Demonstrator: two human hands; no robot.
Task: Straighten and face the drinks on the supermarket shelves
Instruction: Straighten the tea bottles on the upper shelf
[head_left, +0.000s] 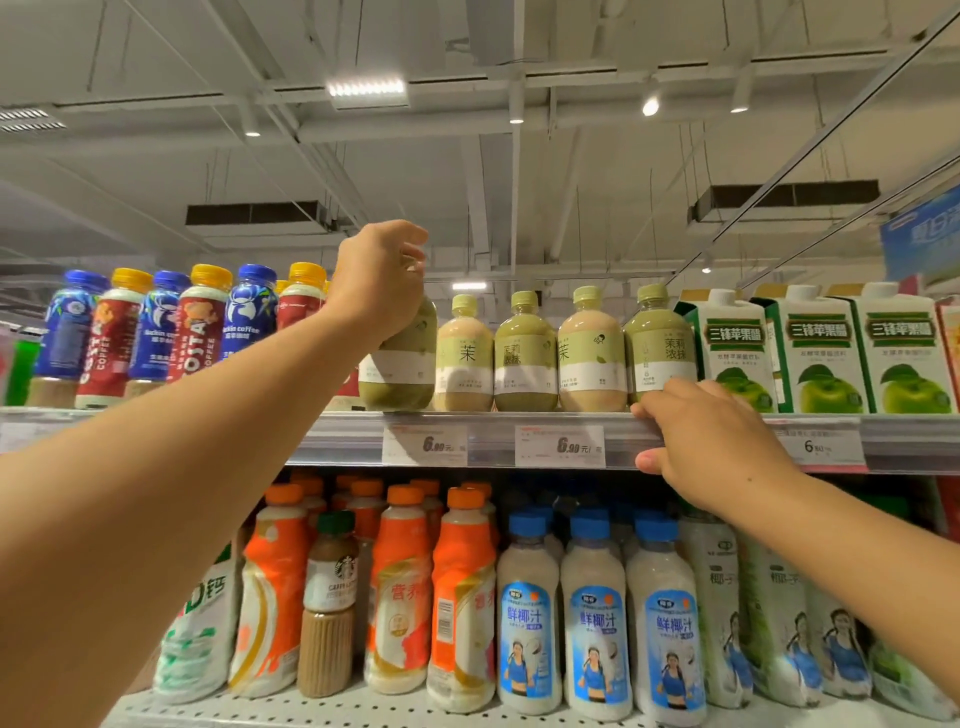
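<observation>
**Bare forearms and hands, nothing worn**

Two arms are seen from the head view, both bare from the frame edge to the fingertips. No sleeve, cuff, watch, bracelet or glove is worn on either. The left hand (382, 283) is seen from the back, with the knuckles and wrist shown and no ring visible on them. The right hand (714, 439) is likewise unadorned; short, unpainted nails can be made out on its thumb and fingertips. A few small dark marks are dotted along the right forearm.

Single head view, tilted upward, close to top shelf (519, 423) and ceiling (467, 156)
</observation>
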